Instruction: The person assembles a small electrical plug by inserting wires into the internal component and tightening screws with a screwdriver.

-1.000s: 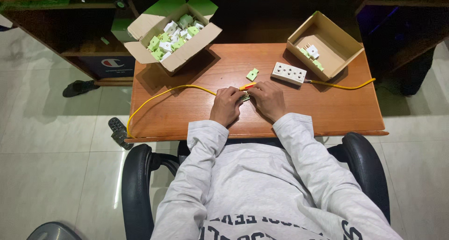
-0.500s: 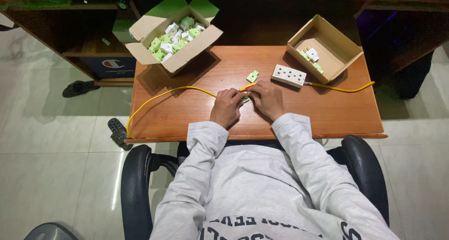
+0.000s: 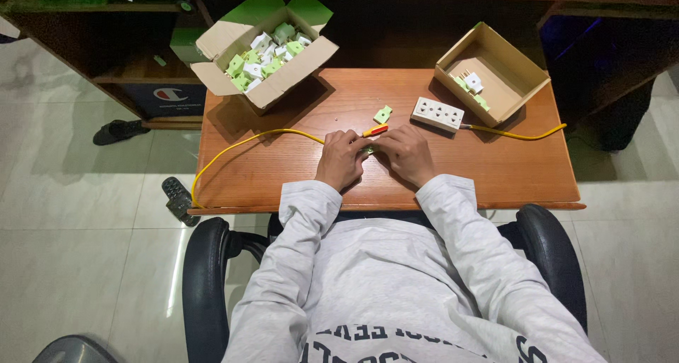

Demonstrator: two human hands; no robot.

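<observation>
The person sits at a wooden worktop (image 3: 495,172) with both hands close together near its middle. The left hand (image 3: 339,159) and right hand (image 3: 407,153) meet over a small green and white part (image 3: 368,149), and the fingers of both are curled in on it; most of the part is hidden between them, so the exact grip cannot be told. The end of a yellow cable (image 3: 247,140) runs in under the left hand, and a red and yellow screwdriver (image 3: 375,130) lies just beside the fingertips, not held. A loose green piece (image 3: 382,114) lies apart nearby. A white socket strip (image 3: 438,114) already has a yellow cable attached. The open box at the left (image 3: 265,55) is full of green and white parts, while the box at the right (image 3: 493,72) holds only a few, so most of the work seems left.
</observation>
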